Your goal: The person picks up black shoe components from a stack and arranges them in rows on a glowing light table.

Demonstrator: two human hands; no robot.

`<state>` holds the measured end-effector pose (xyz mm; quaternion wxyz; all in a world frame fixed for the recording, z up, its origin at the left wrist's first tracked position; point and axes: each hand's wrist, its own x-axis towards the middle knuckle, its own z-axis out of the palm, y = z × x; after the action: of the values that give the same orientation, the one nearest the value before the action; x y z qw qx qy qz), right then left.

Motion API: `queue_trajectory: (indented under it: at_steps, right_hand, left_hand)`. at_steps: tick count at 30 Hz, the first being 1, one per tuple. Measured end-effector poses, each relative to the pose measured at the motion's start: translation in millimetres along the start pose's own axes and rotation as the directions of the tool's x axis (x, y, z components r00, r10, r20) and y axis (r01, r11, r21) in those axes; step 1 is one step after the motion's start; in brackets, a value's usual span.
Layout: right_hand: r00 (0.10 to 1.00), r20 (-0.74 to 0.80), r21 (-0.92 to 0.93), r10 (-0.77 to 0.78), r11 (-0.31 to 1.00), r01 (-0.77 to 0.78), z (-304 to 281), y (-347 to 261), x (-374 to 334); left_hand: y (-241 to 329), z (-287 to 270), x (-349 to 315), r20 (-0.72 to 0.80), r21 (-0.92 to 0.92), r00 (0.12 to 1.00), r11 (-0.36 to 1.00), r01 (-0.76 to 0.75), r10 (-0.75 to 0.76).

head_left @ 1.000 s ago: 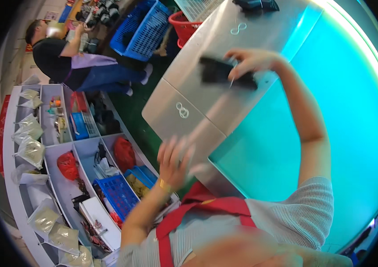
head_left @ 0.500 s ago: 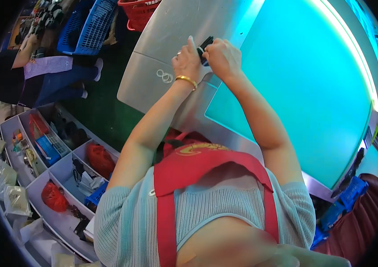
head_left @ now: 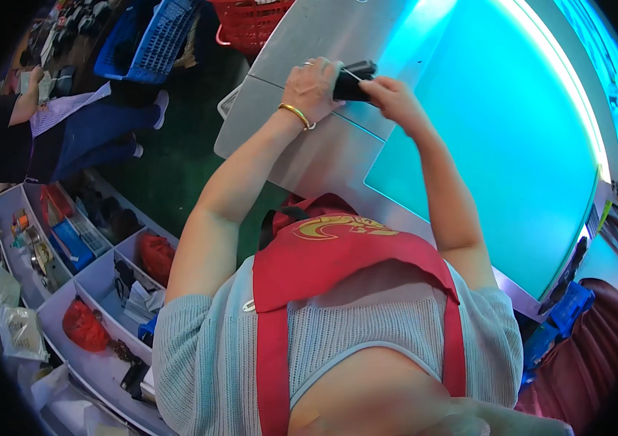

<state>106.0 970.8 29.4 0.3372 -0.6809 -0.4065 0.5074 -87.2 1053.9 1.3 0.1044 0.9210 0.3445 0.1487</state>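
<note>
A small black bundle [head_left: 349,89], partly hidden, with a thin pale band [head_left: 352,75] stretched across it, is held aslant at the metal bench [head_left: 323,156], near the bench's right edge, contact with the top unclear.

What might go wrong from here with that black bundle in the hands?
The pale strand across the black bundle might slip or snap if pulled too hard. If the left hand loosens its grip, the bundle could drop onto the metal table. The right hand, working close by, may get pinched.
</note>
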Motion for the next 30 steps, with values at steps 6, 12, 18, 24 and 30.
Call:
queue_trajectory:
  at_steps: [6, 12, 18, 24, 30]
  right_hand:
    - [0.991, 0.007, -0.171, -0.136, 0.976, 0.135, -12, 12, 5]
    - [0.956, 0.001, -0.107, -0.293, 0.951, 0.291, -32, 19, 31]
    - [0.991, -0.134, 0.125, -0.029, 0.991, 0.046, -116, 9, 48]
    - [0.835, -0.306, -0.761, -0.458, 0.644, 0.075, -77, 44, 133]
    - [0.951, -0.075, -0.097, -0.299, 0.952, 0.292, -19, 15, 98]
  left_hand:
    - [-14, -27, -12, 0.116, -0.088, 0.986, 0.99, -0.111, 0.121]
    - [-37, -42, 12, 0.217, -0.207, 0.948, 0.96, -0.188, 0.232]
    - [-105, -25, -23, 0.222, -0.257, 0.972, 0.966, -0.023, 0.082]
    - [-55, 5, 56, 0.354, -0.083, 0.909, 0.961, 0.264, -0.22]
    - [-68, 4, 51, 0.392, 0.005, 0.881, 0.958, 0.287, -0.266]
